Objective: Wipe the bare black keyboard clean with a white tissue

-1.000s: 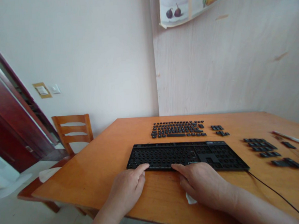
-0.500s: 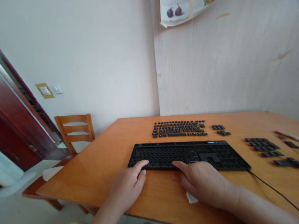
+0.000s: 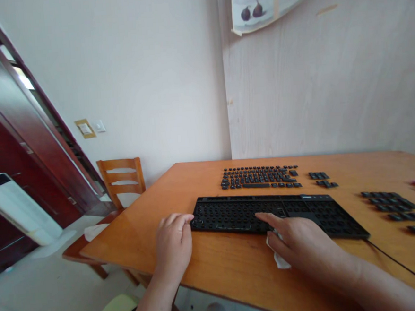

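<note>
A black keyboard base (image 3: 233, 214) with its keycaps off lies on the wooden table (image 3: 215, 268). At its left end, my left hand (image 3: 174, 243) has its fingers curled together, the thumb and forefinger touching the edge. My right hand (image 3: 298, 239) reaches over the front edge, its index finger extended onto the base. A white tissue (image 3: 281, 261) is tucked under the curled fingers of that hand. Behind the base, loose black keycaps (image 3: 258, 176) sit in rows in keyboard order.
More keycaps (image 3: 390, 201) are grouped at the right, and small groups (image 3: 318, 175) lie behind the base. A cable (image 3: 400, 263) runs off the base to the lower right. A wooden chair (image 3: 124, 182) stands beyond the table's left edge.
The view has turned left. My left hand has moved from the front edge to the base's left end. My right index finger has shifted from the front edge further onto the base.
</note>
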Motion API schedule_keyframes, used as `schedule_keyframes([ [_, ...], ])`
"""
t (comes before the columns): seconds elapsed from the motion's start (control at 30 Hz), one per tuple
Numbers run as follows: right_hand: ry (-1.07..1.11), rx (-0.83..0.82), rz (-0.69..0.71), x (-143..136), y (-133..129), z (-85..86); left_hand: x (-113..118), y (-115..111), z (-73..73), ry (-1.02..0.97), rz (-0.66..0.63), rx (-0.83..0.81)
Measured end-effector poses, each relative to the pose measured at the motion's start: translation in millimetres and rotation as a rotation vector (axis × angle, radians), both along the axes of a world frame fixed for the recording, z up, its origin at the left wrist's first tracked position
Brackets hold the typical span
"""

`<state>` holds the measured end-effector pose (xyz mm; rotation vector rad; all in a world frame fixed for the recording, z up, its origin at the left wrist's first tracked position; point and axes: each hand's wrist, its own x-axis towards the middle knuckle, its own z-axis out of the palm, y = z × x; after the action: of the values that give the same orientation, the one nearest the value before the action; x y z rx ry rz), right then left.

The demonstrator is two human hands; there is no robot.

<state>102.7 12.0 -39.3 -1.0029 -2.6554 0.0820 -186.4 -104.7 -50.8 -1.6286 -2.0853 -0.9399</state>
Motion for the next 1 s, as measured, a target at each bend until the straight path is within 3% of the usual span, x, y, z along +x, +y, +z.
schedule_keyframes([
  [0.37,0.018,-0.028,0.002,1,1,0.0,12,2,0.1,0.139,0.052,-0.183],
  [0.63,0.027,-0.003,0.000,2,0,1.0,15,2,0.5,0.153,0.057,-0.182],
  [0.83,0.024,-0.018,-0.018,2,5,-2.4,-7,9,-6.2,-0.160,-0.013,-0.039],
  [1.0,0.028,-0.027,-0.036,1,7,-1.2,-24,10,2.6,-0.419,-0.186,-0.171],
])
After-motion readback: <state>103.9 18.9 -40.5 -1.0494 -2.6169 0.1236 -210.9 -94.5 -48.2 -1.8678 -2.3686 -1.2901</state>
